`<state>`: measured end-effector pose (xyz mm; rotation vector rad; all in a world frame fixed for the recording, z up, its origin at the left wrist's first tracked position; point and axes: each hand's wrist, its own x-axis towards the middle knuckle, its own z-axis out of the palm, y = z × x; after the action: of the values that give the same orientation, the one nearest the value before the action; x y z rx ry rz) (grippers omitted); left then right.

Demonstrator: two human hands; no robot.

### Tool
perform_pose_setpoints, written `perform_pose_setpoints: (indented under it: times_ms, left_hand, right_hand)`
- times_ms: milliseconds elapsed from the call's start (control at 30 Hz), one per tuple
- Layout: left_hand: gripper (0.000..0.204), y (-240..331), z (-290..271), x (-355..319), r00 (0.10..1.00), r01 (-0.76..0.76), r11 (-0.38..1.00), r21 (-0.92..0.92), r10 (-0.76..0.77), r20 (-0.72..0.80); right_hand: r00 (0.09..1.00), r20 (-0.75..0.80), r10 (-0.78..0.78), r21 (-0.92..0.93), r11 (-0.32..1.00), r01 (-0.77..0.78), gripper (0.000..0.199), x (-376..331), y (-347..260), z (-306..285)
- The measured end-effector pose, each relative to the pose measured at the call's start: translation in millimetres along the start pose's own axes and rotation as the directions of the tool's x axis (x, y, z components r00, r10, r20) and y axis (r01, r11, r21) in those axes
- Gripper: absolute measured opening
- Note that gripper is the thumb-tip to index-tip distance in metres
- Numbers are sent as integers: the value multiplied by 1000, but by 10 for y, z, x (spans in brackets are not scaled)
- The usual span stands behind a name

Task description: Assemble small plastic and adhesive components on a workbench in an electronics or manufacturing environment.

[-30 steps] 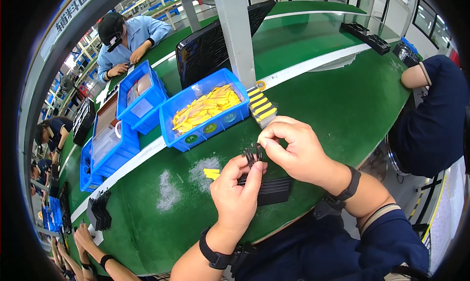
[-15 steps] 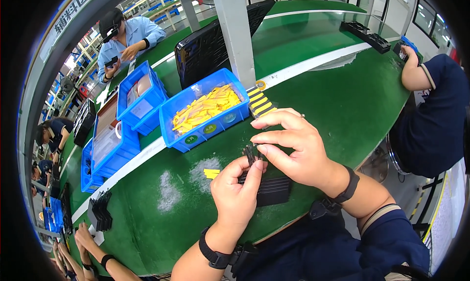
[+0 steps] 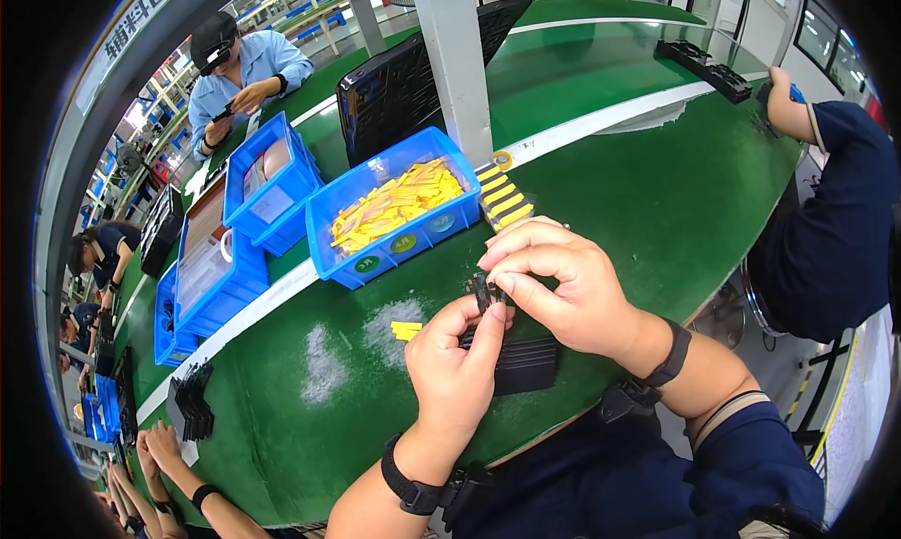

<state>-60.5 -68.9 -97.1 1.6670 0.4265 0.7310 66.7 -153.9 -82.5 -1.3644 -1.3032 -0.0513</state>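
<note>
A small black plastic part (image 3: 484, 293) is upright between the thumb and fingers of my left hand (image 3: 452, 356), which is closed on it. My right hand (image 3: 572, 281) comes in from the right, its thumb and fingertips pinched at the part's upper end. Whether those fingertips also hold something tiny cannot be made out. Just below my hands, a row of black ribbed plastic pieces (image 3: 527, 365) lies on the green table, partly covered by my left hand. A few short yellow strips (image 3: 406, 331) lie left of my hands.
Ahead stands a blue bin (image 3: 375, 269) of yellow strips, beside a yellow-and-black striped row of pieces (image 3: 504, 199). More blue bins (image 3: 272, 215) sit to the left. White shavings (image 3: 325, 365) litter the table. A grey post (image 3: 452, 69) rises behind. Co-workers sit left and right.
My right fingertips have shifted slightly and curled closer around the part's top; my left hand has barely moved. The right co-worker's hand moved up, and the far-left co-worker's hands came together.
</note>
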Motion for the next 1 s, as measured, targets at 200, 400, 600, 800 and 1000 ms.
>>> perform_pose_setpoints:
  times_ms: [200,400,600,800,1000]
  left_hand:
    - [10,-28,39,-12,999,-37,996,-87,34,-39]
    - [9,1,-18,-11,1000,-10,999,-36,10,-16]
    - [9,7,-22,-15,1000,-12,1000,4,12,-27]
    - [10,18,-13,-11,1000,-15,1000,-10,15,-22]
    - [10,-27,0,-3,1000,-7,998,-63,6,-13]
  right_hand:
    - [998,1,69,-91,993,-69,5,-13,-27,2]
    - [997,-64,-38,-207,978,23,17,18,-131,-21]
    - [992,-49,-113,-240,966,98,22,12,-101,-23]
    - [993,-41,-110,-224,970,98,18,8,-59,-15]
    - [998,-9,-64,-189,980,61,9,10,-33,-30]
